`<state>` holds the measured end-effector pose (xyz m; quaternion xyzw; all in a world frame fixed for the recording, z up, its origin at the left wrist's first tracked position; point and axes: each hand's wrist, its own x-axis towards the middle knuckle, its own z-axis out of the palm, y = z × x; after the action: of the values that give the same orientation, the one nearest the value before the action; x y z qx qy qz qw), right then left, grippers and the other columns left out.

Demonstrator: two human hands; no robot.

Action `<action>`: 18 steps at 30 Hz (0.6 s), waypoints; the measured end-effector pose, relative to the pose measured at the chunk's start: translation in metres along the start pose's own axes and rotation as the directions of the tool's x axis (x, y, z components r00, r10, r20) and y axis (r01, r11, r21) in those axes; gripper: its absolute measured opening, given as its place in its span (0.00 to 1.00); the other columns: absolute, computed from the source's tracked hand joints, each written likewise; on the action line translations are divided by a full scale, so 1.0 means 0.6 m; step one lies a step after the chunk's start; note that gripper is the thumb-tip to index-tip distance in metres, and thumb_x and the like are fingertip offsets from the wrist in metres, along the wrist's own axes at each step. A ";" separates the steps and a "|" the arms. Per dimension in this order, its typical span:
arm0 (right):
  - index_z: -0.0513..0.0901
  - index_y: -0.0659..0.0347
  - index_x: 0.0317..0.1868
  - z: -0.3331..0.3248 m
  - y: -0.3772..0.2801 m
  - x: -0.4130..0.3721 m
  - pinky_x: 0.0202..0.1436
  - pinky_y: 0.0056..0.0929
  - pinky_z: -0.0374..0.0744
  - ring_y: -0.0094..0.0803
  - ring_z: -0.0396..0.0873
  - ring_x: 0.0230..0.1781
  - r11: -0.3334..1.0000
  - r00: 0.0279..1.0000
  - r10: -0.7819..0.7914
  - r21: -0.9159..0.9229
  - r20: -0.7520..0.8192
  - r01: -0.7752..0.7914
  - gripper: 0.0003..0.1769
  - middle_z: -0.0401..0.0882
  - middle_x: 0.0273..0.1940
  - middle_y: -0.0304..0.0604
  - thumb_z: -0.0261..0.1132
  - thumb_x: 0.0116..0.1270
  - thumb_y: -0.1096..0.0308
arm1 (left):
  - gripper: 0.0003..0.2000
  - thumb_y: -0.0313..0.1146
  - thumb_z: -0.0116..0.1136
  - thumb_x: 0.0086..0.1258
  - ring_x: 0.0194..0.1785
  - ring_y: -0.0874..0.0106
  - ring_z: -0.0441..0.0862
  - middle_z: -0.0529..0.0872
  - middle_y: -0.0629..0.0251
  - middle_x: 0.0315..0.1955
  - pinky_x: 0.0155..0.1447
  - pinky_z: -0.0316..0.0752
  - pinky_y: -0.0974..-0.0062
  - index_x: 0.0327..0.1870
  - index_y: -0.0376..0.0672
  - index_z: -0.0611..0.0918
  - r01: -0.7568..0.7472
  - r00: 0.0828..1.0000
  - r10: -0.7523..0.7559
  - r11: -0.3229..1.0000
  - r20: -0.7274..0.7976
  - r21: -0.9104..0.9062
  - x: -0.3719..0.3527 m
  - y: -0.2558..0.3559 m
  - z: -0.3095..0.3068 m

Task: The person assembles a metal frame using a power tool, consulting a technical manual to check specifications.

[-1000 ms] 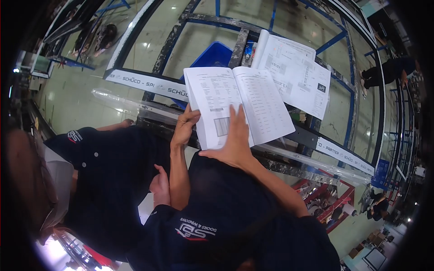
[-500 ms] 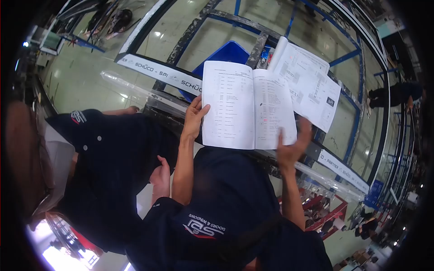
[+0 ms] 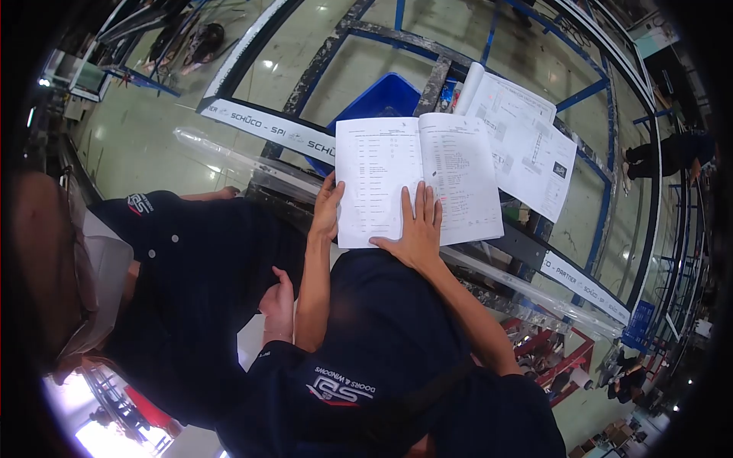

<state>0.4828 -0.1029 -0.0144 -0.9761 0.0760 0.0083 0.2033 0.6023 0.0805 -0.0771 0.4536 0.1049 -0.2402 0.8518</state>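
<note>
An open booklet (image 3: pixel 378 179) of white printed pages with lists of text lies spread in front of me. My left hand (image 3: pixel 327 208) grips its left edge, thumb on top and the other fingers out of sight beneath. Across the lower middle of the booklet, by the fold, my right hand (image 3: pixel 418 235) rests flat with its fingers spread. Behind and to the right, partly covered by the booklet, are loose sheets (image 3: pixel 527 141) with technical drawings, one of them rolled at its left edge.
Under the booklet is a large frame (image 3: pixel 252 122) with printed white tape, over a blue and dark metal stand (image 3: pixel 305 80). A blue bin (image 3: pixel 385 95) sits below. Close on my left stands a co-worker (image 3: pixel 183 259); another person (image 3: pixel 664 160) is far right.
My right hand, blurred by the right page before, has moved left and come down flat near the fold. The booklet has shifted slightly down and lies flatter; my left hand keeps its hold.
</note>
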 end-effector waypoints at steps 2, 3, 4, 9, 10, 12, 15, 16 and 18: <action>0.51 0.63 0.78 0.003 -0.003 0.000 0.78 0.56 0.34 0.55 0.33 0.80 1.000 1.000 0.005 0.001 0.024 -0.005 0.70 0.37 0.78 0.64 0.72 0.44 0.29 | 0.18 0.30 0.55 0.76 0.51 0.71 0.83 0.84 0.58 0.50 0.55 0.80 0.73 0.64 0.37 0.70 0.035 0.999 -0.036 0.999 -0.006 -0.021 -0.007 0.004 0.002; 0.51 0.63 0.78 0.006 -0.003 -0.002 0.78 0.56 0.34 0.54 0.33 0.81 1.000 1.000 0.009 -0.003 0.028 -0.009 0.70 0.37 0.78 0.64 0.72 0.44 0.29 | 0.18 0.30 0.54 0.76 0.52 0.71 0.83 0.84 0.58 0.51 0.55 0.80 0.73 0.64 0.37 0.70 0.047 0.999 -0.047 0.998 -0.009 -0.030 -0.011 0.006 0.004; 0.50 0.63 0.78 0.009 -0.002 -0.001 0.78 0.56 0.34 0.54 0.32 0.81 1.000 0.999 0.011 -0.008 0.030 -0.011 0.70 0.37 0.78 0.64 0.72 0.43 0.29 | 0.18 0.30 0.54 0.76 0.52 0.71 0.83 0.83 0.58 0.51 0.55 0.80 0.73 0.64 0.37 0.70 0.052 0.999 -0.053 0.998 -0.009 -0.034 -0.014 0.009 0.006; 0.50 0.63 0.78 0.008 -0.005 0.002 0.78 0.55 0.33 0.53 0.32 0.81 0.999 0.999 0.016 -0.033 0.041 -0.015 0.70 0.36 0.78 0.64 0.71 0.44 0.29 | 0.19 0.31 0.54 0.76 0.53 0.70 0.82 0.83 0.57 0.51 0.57 0.79 0.73 0.64 0.35 0.70 0.043 0.999 -0.043 0.999 0.001 -0.033 -0.018 0.011 0.011; 0.50 0.63 0.78 0.009 -0.004 0.002 0.78 0.55 0.34 0.53 0.32 0.81 0.999 0.999 0.012 -0.039 0.038 -0.011 0.70 0.37 0.78 0.64 0.71 0.44 0.29 | 0.19 0.31 0.54 0.76 0.53 0.70 0.82 0.83 0.56 0.52 0.57 0.79 0.73 0.64 0.35 0.70 0.043 0.999 -0.043 0.999 0.004 -0.031 -0.018 0.011 0.011; 0.51 0.63 0.77 0.012 -0.002 0.001 0.78 0.56 0.35 0.54 0.34 0.80 0.998 1.000 -0.004 -0.056 0.016 0.005 0.69 0.38 0.78 0.64 0.70 0.45 0.28 | 0.19 0.31 0.53 0.76 0.54 0.69 0.82 0.83 0.56 0.52 0.57 0.79 0.73 0.64 0.34 0.70 0.046 0.999 -0.046 0.998 0.004 -0.030 -0.020 0.010 0.012; 0.54 0.64 0.77 0.018 0.002 0.001 0.77 0.58 0.39 0.56 0.38 0.80 0.997 0.999 -0.035 -0.076 -0.031 0.033 0.66 0.41 0.77 0.65 0.69 0.48 0.29 | 0.19 0.31 0.53 0.76 0.55 0.69 0.82 0.83 0.55 0.52 0.58 0.79 0.73 0.64 0.33 0.70 0.045 0.999 -0.045 0.999 0.008 -0.026 -0.022 0.011 0.014; 0.55 0.64 0.76 0.018 0.002 0.001 0.77 0.59 0.40 0.57 0.39 0.79 0.997 0.999 -0.038 -0.075 -0.038 0.035 0.64 0.42 0.77 0.64 0.69 0.49 0.30 | 0.19 0.31 0.53 0.76 0.55 0.69 0.82 0.83 0.55 0.53 0.58 0.79 0.73 0.64 0.33 0.70 0.046 0.999 -0.045 0.999 0.011 -0.024 -0.022 0.012 0.015; 0.59 0.63 0.74 0.016 0.004 0.003 0.76 0.59 0.42 0.56 0.43 0.79 0.997 0.995 -0.053 -0.066 -0.083 0.048 0.58 0.48 0.76 0.64 0.69 0.53 0.34 | 0.20 0.32 0.53 0.76 0.56 0.68 0.82 0.82 0.55 0.53 0.59 0.79 0.73 0.64 0.32 0.70 0.047 0.999 -0.046 0.999 0.019 -0.027 -0.023 0.013 0.017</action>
<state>0.4845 -0.1016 -0.0243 -0.9832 0.0596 -0.0360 0.1685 0.5938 0.0803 -0.0602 0.4371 0.1108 -0.2626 0.8530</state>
